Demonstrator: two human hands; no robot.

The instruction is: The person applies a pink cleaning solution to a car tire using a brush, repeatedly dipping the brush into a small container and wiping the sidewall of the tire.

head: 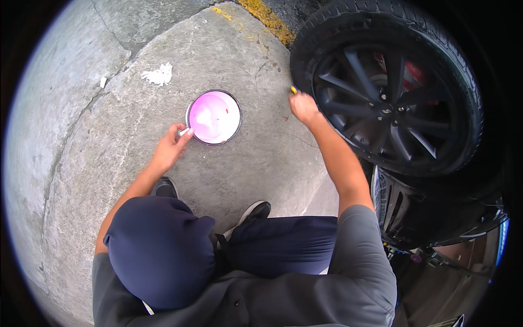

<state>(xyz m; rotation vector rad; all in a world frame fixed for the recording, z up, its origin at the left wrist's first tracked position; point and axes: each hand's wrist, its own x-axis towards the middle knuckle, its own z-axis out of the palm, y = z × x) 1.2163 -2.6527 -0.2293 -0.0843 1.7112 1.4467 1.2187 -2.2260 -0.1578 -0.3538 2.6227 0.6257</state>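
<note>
On the concrete before me stands a round dark-rimmed bucket (221, 130) with pink liquid and a few small red bits in it. At its left rim, my left hand (169, 145) pinches a short white piece (186, 131), which looks like the bucket's handle grip. My right hand (303, 107) is closed around a tool with a yellow and blue end (293, 89); the rest of it is hidden, so its kind is unclear. That hand is beside the left sidewall of a car tire (304, 61) on a dark multi-spoke alloy wheel (384, 108). Whether the tool touches the rubber cannot be seen.
A crumpled white rag or paper (158, 74) lies left of the bucket, with a small white scrap (103, 82) farther left. Cracks and a worn yellow painted line (267, 18) cross the concrete floor (253, 171). Dark car bodywork (433, 212) is at the right, below the wheel.
</note>
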